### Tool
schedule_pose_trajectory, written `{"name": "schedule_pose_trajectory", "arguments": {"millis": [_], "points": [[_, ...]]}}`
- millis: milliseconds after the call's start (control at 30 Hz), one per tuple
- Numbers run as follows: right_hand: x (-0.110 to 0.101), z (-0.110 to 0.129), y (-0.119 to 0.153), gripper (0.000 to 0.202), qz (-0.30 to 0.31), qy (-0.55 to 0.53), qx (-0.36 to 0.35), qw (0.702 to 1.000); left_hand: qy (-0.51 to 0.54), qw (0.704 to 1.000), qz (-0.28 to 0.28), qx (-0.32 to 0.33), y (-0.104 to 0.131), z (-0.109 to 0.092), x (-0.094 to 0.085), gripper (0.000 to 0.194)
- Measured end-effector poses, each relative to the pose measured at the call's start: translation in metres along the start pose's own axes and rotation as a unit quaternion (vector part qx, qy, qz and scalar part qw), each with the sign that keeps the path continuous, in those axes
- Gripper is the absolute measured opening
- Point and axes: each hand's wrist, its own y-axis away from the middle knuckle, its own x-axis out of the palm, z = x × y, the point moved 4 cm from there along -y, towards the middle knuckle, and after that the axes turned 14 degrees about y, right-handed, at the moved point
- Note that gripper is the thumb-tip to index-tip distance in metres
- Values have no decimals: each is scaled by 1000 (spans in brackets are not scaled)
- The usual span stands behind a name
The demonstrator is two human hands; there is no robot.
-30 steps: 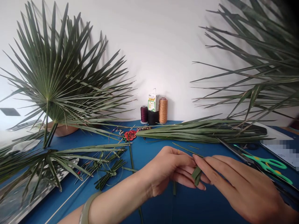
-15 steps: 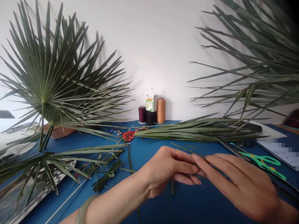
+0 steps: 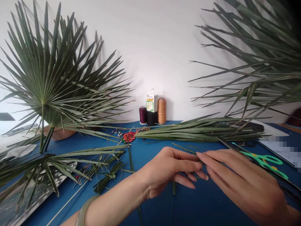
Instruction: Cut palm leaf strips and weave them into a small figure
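My left hand [image 3: 178, 168], with a ring on one finger and a bangle on the wrist, is closed in a pinch above the middle of the blue table. Between its fingertips and those of my right hand [image 3: 244, 180] a bit of thin green palm leaf strip [image 3: 201, 162] shows; the fingers hide most of it. My right hand reaches in from the right, its fingers pressed together at the strip. Below my left hand a narrow piece of leaf [image 3: 173, 188] is visible. Loose slivers of leaf [image 3: 183, 148] lie just beyond the hands.
Large fan palm leaves [image 3: 43, 78] stand at left, more [image 3: 265, 62] at right. A leaf bundle [image 3: 188, 131] lies across the back, near thread cones [image 3: 161, 111], a drink carton [image 3: 150, 103] and a red rose patch [image 3: 129, 137]. Green-handled scissors [image 3: 265, 159] lie right, knotted leaf pieces [image 3: 109, 177] left.
My right hand has shifted slightly and its fingertips have drawn a little apart from the left ones. The fingers of my left hand have spread slightly around the strip.
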Motion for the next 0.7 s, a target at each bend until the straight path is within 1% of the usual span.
{"name": "schedule_pose_trajectory", "arguments": {"millis": [67,133,200,267,367,467,567,633,700], "points": [[0,2,2,28,0,9,-26,1000,-6,1000,-5,1,0,0,-1,19],[-1,2,-2,26,6,-4,-13,1000,-9,1000,-10,-4,-1,1,-2,17],[-1,0,-8,23,15,-20,48,999,-6,1000,-15,-7,-2,2,-4,14],[0,-4,-13,19,32,-36,130,990,2,1000,-25,-8,-2,2,-6,11],[4,-10,-15,14,73,-91,225,967,15,999,-35,-20,-3,2,-8,12],[7,-16,-12,15,110,-161,291,937,37,997,-42,-45,-3,2,-7,10],[5,-18,-12,19,112,-194,312,923,57,995,-52,-65,-2,2,-7,11],[3,-18,-13,20,105,-196,310,925,57,994,-59,-66,-2,3,-7,10],[2,-18,-15,20,101,-198,296,929,45,995,-67,-49,-2,2,-8,8]]}}
